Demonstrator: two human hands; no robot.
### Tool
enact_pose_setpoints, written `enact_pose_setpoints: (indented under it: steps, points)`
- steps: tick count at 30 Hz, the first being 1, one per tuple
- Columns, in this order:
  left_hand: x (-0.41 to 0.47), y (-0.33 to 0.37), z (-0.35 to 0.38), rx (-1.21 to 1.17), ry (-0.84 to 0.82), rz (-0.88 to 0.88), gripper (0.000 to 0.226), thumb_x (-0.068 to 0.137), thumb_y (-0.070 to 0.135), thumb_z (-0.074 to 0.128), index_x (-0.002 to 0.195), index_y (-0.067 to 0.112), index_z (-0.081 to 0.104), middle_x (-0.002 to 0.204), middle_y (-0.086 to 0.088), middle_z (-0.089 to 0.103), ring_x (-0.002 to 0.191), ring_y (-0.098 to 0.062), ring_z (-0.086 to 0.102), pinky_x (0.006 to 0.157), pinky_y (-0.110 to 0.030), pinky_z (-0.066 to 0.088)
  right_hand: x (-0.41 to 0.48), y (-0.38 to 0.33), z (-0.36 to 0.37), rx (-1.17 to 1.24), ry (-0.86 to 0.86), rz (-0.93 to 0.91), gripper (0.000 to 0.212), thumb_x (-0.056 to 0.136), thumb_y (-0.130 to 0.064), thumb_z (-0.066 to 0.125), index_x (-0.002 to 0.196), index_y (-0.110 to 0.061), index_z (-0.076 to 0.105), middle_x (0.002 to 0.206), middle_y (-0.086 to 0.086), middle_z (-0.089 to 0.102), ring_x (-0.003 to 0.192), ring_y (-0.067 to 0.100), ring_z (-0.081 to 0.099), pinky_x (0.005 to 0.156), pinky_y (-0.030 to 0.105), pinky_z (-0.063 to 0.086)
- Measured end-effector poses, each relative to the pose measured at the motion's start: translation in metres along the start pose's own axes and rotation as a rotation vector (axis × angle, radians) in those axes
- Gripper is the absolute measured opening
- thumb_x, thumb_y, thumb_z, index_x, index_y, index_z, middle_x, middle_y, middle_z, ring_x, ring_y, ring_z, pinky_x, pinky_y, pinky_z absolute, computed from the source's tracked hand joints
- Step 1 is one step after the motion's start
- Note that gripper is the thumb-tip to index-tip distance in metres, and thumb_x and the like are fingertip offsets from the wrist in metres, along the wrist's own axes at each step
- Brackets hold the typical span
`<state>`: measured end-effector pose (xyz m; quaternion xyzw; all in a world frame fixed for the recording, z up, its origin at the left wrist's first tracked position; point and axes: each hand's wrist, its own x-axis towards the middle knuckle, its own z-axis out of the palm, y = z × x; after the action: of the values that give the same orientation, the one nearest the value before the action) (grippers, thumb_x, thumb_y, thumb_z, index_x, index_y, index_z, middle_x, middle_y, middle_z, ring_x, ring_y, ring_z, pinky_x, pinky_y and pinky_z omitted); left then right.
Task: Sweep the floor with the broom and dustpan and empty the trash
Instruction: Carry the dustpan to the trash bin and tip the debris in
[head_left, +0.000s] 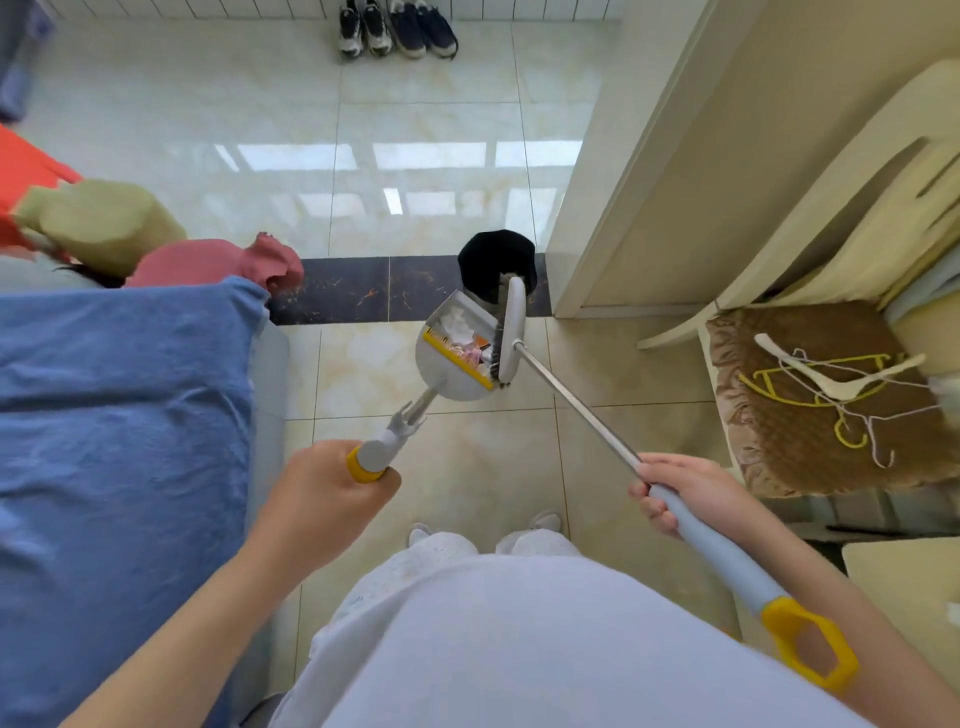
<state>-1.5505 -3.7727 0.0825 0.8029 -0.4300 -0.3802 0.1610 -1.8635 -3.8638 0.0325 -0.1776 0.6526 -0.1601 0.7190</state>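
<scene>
My left hand (324, 486) grips the grey and yellow handle of the dustpan (451, 387). The grey pan hangs above the floor with paper scraps and bits of trash inside it. My right hand (680, 493) grips the pale blue shaft of the broom (571, 400). The broom head (511, 332) lies against the open mouth of the dustpan, bristles toward the trash. Just beyond both stands a trash bin (493, 260) lined with a black bag, partly hidden by the broom head.
A bed with a blue sheet (119, 431) fills the left side. A chair with a brown cushion (810, 405) and hangers stands at the right, next to a cream door frame (613, 208). Shoes (397, 28) sit by the far wall. Glossy tiled floor (415, 171) lies ahead.
</scene>
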Motion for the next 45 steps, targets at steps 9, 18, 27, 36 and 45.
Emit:
enact_pose_setpoints:
  steps: [9,18,27,36,45]
  points:
    - [-0.014,0.025,-0.043,0.033,0.21,0.109,0.038,0.08,0.016,0.062,0.052,0.009,0.038,0.043,0.004,0.033,0.044,-0.013,0.027,0.044,-0.027,0.026,-0.034,-0.066,0.013,0.034,-0.134,-0.12,0.021,0.095,-0.001,0.044,0.115,-0.002,0.049,0.069,0.013,0.046,0.036,0.01,0.045,0.03,0.017,0.036]
    - [0.051,0.054,-0.004,0.319,0.273,0.22,0.035,0.084,0.031,0.054,0.055,0.018,0.041,0.055,0.001,0.051,0.053,-0.024,0.05,0.046,-0.025,0.03,-0.004,-0.081,0.054,-0.129,-0.069,-0.303,0.017,0.093,0.003,0.049,0.11,0.002,0.053,0.066,0.013,0.049,0.039,0.012,0.043,0.034,0.017,0.036]
    - [0.093,0.068,0.019,0.916,0.144,0.411,0.02,0.093,0.031,0.042,0.089,0.018,0.056,0.084,-0.001,0.061,0.068,-0.025,0.058,0.058,-0.025,0.039,0.019,-0.067,0.044,-0.157,0.008,-0.306,0.02,0.092,0.002,0.05,0.113,0.002,0.052,0.068,0.014,0.051,0.04,0.012,0.045,0.034,0.019,0.039]
    - [0.121,0.048,0.06,1.281,-0.092,0.549,0.009,0.088,0.01,0.046,0.084,0.018,0.045,0.088,0.001,0.066,0.078,-0.02,0.066,0.043,-0.025,0.019,0.042,-0.042,0.023,-0.106,0.089,-0.293,0.031,0.092,0.004,0.05,0.122,0.007,0.048,0.065,0.014,0.05,0.036,0.01,0.044,0.033,0.019,0.037]
    - [0.132,0.019,0.104,1.324,-0.233,0.581,0.024,0.085,-0.004,0.045,0.095,0.016,0.055,0.094,0.0,0.068,0.08,-0.02,0.064,0.045,-0.024,0.018,0.056,-0.038,0.009,-0.086,0.114,-0.272,0.029,0.091,0.002,0.051,0.12,0.005,0.051,0.067,0.013,0.051,0.036,0.01,0.045,0.035,0.018,0.038]
